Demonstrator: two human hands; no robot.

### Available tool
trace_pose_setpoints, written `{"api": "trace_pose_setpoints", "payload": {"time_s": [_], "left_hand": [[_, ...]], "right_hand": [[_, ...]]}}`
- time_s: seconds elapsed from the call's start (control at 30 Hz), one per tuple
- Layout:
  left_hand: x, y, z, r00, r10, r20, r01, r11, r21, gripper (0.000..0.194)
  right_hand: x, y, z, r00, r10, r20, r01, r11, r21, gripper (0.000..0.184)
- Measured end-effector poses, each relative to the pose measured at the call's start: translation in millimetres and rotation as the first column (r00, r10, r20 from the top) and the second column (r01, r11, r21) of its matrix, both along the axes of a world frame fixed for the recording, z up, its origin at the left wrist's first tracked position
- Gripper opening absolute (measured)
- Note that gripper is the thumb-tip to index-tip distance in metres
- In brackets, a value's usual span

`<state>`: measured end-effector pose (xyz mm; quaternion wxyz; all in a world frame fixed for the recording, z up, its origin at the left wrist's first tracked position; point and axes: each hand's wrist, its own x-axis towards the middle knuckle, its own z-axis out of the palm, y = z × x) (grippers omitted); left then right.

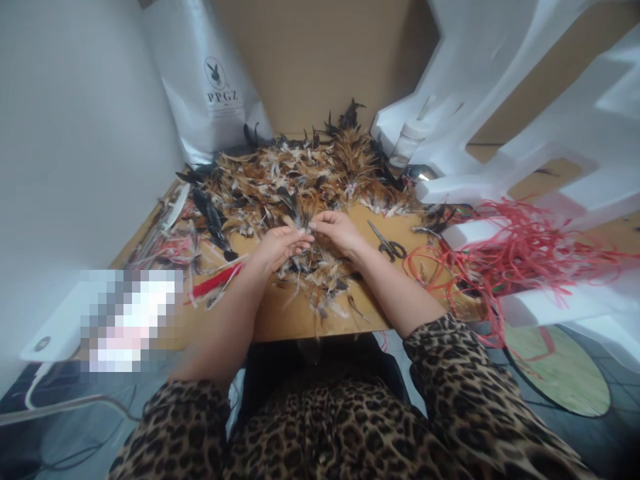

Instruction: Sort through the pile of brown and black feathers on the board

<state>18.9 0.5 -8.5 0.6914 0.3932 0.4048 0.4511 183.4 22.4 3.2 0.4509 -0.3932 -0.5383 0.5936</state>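
Currently L hand [284,245] & R hand [336,231], tight pinch on feather bunch [296,205], scissors [385,244] nr R hand.

Far left: silvery bag [205,123], rabbit-head logo, letters "PPGZ". Far right: white-capped bottle [407,141] beside white packing pieces [460,188]. Near right, below table level: green round thing [560,377]. Near left: white device [55,327], pale cable [75,403].
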Motion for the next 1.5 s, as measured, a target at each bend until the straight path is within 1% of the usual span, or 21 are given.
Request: {"api": "trace_pose_setpoints", "payload": {"time_s": [0.17, 0.33, 0.43, 0.53, 0.63, 0.73, 0.8, 0.93, 1.0, 1.13, 1.27, 1.4, 1.5], "left_hand": [[2, 1, -0.2, 1.0, 0.006, 0.006, -0.006, 1.0, -0.005, 0.015], [2, 1, -1.3, 0.999, 0.033, -0.031, -0.032, 0.998, 0.046, 0.018], [3, 1, -0.3, 0.994, 0.071, -0.088, -0.061, 0.992, 0.11, 0.021], [3, 1, 1.3, 0.979, 0.123, -0.16, -0.092, 0.977, 0.19, 0.024], [4, 1, 1.5, 0.965, 0.144, -0.219, -0.083, 0.961, 0.265, 0.027], [4, 0, 1.0, 0.956, 0.132, -0.263, -0.046, 0.95, 0.31, 0.031], [5, -1, 1.2, 0.959, 0.111, -0.26, -0.022, 0.946, 0.324, 0.031], [5, -2, 2.8, 0.968, 0.078, -0.239, 0.005, 0.944, 0.329, 0.029], [4, -2, 3.5, 0.967, 0.075, -0.243, 0.008, 0.946, 0.324, 0.028], [4, -2, 5.0, 0.964, 0.079, -0.255, 0.009, 0.946, 0.325, 0.027], [4, -2, 5.7, 0.957, 0.085, -0.277, 0.014, 0.942, 0.336, 0.028], [4, 0, 2.5, 0.953, 0.075, -0.292, 0.032, 0.938, 0.345, 0.025], [4, 1, -0.7, 0.954, 0.06, -0.294, 0.053, 0.931, 0.362, 0.021]], "right_hand": [[-6, -2, -1.3, 0.991, -0.11, 0.07, 0.096, 0.979, 0.181, 0.026], [-10, -6, 1.5, 0.975, -0.164, 0.147, 0.118, 0.953, 0.28, 0.023], [-9, -7, 2.3, 0.981, -0.134, 0.143, 0.089, 0.954, 0.286, 0.024], [-7, -7, 2.9, 0.991, -0.055, 0.12, 0.025, 0.973, 0.231, 0.029], [-4, -6, 2.6, 0.993, -0.026, 0.115, 0.0, 0.976, 0.216, 0.032], [-3, -6, 0.8, 0.988, -0.054, 0.145, 0.014, 0.965, 0.263, 0.031], [-2, -5, -0.5, 0.987, -0.063, 0.151, 0.013, 0.95, 0.312, 0.028], [-2, -4, -0.9, 0.978, -0.117, 0.171, 0.035, 0.906, 0.421, 0.024], [-2, -4, -0.5, 0.978, -0.129, 0.164, 0.044, 0.895, 0.443, 0.023], [-3, -5, -0.7, 0.984, -0.114, 0.135, 0.05, 0.914, 0.403, 0.026], [-6, -8, 0.8, 0.986, -0.086, 0.143, 0.031, 0.936, 0.35, 0.033], [-10, -14, 6.8, 0.993, -0.061, 0.104, 0.023, 0.945, 0.327, 0.036], [-10, -17, 11.6, 0.993, -0.072, 0.097, 0.038, 0.948, 0.316, 0.037]]}}
